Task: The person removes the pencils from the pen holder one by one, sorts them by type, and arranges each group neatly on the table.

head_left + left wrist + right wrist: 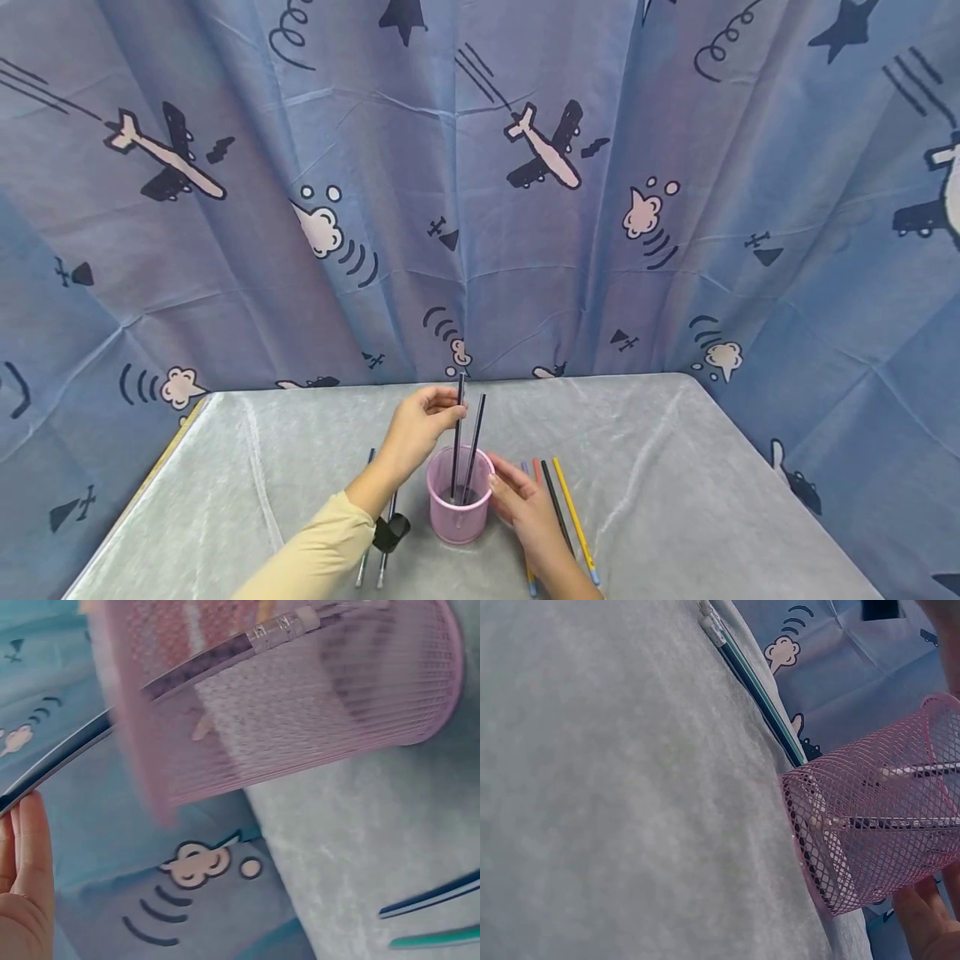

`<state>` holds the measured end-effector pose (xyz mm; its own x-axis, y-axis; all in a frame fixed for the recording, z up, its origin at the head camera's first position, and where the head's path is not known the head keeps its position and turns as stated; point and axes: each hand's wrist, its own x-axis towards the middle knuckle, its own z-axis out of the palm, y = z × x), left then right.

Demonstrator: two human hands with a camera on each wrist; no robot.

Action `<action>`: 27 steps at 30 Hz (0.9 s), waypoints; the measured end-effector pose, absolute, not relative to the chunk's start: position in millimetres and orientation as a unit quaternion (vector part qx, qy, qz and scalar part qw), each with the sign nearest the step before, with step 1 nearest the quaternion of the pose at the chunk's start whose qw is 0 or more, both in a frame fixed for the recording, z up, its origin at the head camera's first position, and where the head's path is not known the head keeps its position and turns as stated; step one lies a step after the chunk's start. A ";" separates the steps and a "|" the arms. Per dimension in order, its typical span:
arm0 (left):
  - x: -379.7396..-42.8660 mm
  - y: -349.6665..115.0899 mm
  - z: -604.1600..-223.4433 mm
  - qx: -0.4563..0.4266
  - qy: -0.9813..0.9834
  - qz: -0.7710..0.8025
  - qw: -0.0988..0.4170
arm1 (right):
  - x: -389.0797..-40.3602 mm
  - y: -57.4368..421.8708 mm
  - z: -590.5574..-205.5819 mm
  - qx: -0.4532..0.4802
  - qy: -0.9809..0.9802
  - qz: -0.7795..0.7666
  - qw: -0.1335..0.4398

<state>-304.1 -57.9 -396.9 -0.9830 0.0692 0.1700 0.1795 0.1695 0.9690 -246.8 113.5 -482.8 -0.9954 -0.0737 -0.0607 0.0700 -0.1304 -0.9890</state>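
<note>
A pink mesh pencil cup (459, 525) stands upright on the table, with two dark pencils inside. My left hand (420, 425) pinches the upper part of one dark pencil (456, 450), whose lower end is inside the cup. The second dark pencil (475, 442) leans beside it. At the cup's right side, my right hand (528, 508) holds the wall near the rim, thumb toward me. Through the mesh in the left wrist view, the pencil (71, 746) shows a metal band and eraser at its lower end.
Right of the cup lie several pencils, among them a yellow pencil (576, 525) and a black pencil (557, 508), partly behind my right hand. Left of it lie two pencils (363, 567), one partly hidden by my left wrist's black strap (392, 532). A patterned curtain (480, 208) hangs behind the grey-covered table (675, 500).
</note>
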 end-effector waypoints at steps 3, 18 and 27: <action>-302.2 -60.1 -389.3 -0.087 -0.757 -0.645 0.051 | -246.7 113.4 -481.6 0.000 0.658 -0.752 0.048; -291.3 -70.7 -362.5 -0.096 -0.723 -0.677 0.096 | -246.0 113.6 -480.4 0.000 0.661 -0.749 0.044; -286.7 -87.1 -353.6 -0.079 -0.711 -0.692 0.098 | -245.4 113.5 -481.7 -0.005 0.658 -0.751 0.045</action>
<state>-286.7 -87.1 -353.6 -0.9686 -0.0227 0.2477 0.2470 0.0312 0.9685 -245.4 113.5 -481.7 -0.9960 -0.0739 -0.0507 0.0599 -0.1292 -0.9898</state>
